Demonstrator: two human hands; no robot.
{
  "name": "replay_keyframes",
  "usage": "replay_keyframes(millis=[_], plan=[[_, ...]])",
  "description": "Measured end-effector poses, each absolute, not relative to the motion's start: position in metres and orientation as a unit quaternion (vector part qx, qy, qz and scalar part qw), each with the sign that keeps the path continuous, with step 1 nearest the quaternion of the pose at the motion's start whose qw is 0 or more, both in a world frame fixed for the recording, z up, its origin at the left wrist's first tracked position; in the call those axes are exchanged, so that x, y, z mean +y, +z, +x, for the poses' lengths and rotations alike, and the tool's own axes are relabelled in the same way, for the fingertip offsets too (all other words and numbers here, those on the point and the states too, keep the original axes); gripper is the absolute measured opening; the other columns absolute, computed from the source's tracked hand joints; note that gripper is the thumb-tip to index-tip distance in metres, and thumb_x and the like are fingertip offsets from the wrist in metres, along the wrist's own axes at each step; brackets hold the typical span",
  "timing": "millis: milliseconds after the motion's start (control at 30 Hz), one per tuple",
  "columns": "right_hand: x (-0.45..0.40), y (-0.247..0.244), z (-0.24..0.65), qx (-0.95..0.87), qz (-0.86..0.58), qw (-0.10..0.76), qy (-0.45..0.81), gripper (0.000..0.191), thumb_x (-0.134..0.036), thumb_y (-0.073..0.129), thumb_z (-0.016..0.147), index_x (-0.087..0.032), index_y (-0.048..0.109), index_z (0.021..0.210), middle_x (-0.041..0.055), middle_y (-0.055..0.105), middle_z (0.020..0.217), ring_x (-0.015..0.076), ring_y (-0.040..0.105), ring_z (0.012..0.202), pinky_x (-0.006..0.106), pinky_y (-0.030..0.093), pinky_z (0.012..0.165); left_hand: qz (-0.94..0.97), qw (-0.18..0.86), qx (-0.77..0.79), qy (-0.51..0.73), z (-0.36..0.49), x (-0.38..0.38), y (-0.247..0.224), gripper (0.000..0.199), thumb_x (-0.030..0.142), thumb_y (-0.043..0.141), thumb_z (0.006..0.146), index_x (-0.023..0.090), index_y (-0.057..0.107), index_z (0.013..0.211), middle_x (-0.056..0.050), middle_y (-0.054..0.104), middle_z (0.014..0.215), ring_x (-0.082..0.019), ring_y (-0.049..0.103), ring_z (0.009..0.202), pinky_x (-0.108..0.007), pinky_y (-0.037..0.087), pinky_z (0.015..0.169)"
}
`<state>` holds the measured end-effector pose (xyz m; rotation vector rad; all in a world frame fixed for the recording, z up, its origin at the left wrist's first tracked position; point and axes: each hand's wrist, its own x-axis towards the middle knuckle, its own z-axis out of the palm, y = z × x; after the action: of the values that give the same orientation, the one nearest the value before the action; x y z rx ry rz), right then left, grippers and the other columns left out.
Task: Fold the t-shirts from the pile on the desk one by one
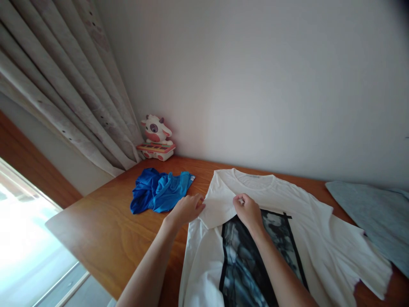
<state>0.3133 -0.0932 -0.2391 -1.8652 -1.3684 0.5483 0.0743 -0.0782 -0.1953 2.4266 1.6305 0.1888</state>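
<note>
A white T-shirt (pixel 306 230) with a dark, black-framed picture print lies spread out, its neckline toward the wall. Its left-side sleeve (pixel 220 204) is folded inward over the chest and covers a top corner of the print. My left hand (pixel 191 207) is closed, thumb and fingers pinching the shirt at the outer edge of that fold. Across from it, my right hand (pixel 248 209) has its fingers curled shut on the folded sleeve near its hem. The opposite sleeve (pixel 358 243) stretches out to the right. My right forearm hides part of the print.
A crumpled blue garment (pixel 162 189) lies on the wooden table (pixel 96 230) left of the shirt. Behind it a cow-shaped toy keyboard (pixel 157 138) stands against the wall. Grey cloth (pixel 373 213) is at the right. A curtain (pixel 64 81) and a bright window are on the left.
</note>
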Motion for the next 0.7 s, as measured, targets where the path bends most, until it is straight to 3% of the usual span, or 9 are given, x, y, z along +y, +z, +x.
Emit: replay_keyframes(millis=[100,267,367,500,600,700], plan=[[-0.093,-0.241,0.314,-0.548,-0.74,0.342,0.189,0.017,-0.028,0.055,0.086,-0.024,0.068,0.095,0.0002,0.066,0.071,0.0185,0.059,0.066,0.027,0.031,0.061,0.816,0.131,0.56,0.054,0.073,-0.077,-0.194,0.03,0.042,0.059,0.093,0.024,0.067,0.115,-0.004,0.078,0.096,-0.024,0.074,0.087,-0.027,0.048,0.07],[-0.095,-0.241,0.313,-0.575,-0.741,0.311,0.154,0.018,-0.025,0.053,0.089,-0.024,0.068,0.1,-0.0002,0.066,0.072,0.0187,0.06,0.068,0.028,0.031,0.061,0.808,0.168,0.56,0.067,0.063,-0.076,-0.192,0.032,0.039,0.066,0.088,0.022,0.065,0.115,-0.001,0.077,0.088,-0.022,0.074,0.083,-0.026,0.048,0.069],[-0.098,-0.239,0.309,-0.594,-0.737,0.302,0.115,0.02,-0.023,0.054,0.089,-0.022,0.068,0.104,0.0044,0.068,0.085,0.0207,0.062,0.078,0.029,0.034,0.065,0.809,0.149,0.564,0.07,0.059,-0.076,-0.192,0.03,0.037,0.07,0.084,0.021,0.066,0.109,-0.002,0.075,0.085,-0.023,0.072,0.08,-0.029,0.05,0.07],[-0.102,-0.235,0.301,-0.634,-0.703,0.318,0.044,0.02,-0.022,0.058,0.089,-0.018,0.069,0.106,0.0119,0.065,0.109,0.0267,0.058,0.103,0.032,0.04,0.081,0.835,0.094,0.51,0.185,0.076,-0.064,-0.201,0.02,0.03,0.062,0.091,0.019,0.067,0.106,-0.008,0.073,0.108,-0.023,0.069,0.103,-0.033,0.052,0.092],[-0.104,-0.236,0.294,-0.688,-0.633,0.354,0.002,0.015,-0.023,0.054,0.094,-0.018,0.068,0.097,0.0093,0.066,0.099,0.0256,0.059,0.096,0.034,0.04,0.084,0.859,0.06,0.468,0.199,0.112,-0.04,-0.218,0.033,0.021,0.042,0.1,0.016,0.061,0.126,-0.012,0.067,0.13,-0.021,0.061,0.126,-0.034,0.046,0.109],[-0.106,-0.238,0.29,-0.736,-0.574,0.36,0.009,0.017,-0.021,0.051,0.095,-0.02,0.065,0.087,0.0054,0.065,0.085,0.0216,0.059,0.085,0.032,0.04,0.08,0.876,0.045,0.46,0.14,0.15,-0.01,-0.239,0.042,0.021,0.041,0.101,0.012,0.054,0.139,-0.017,0.058,0.147,-0.022,0.049,0.141,-0.037,0.04,0.116]])
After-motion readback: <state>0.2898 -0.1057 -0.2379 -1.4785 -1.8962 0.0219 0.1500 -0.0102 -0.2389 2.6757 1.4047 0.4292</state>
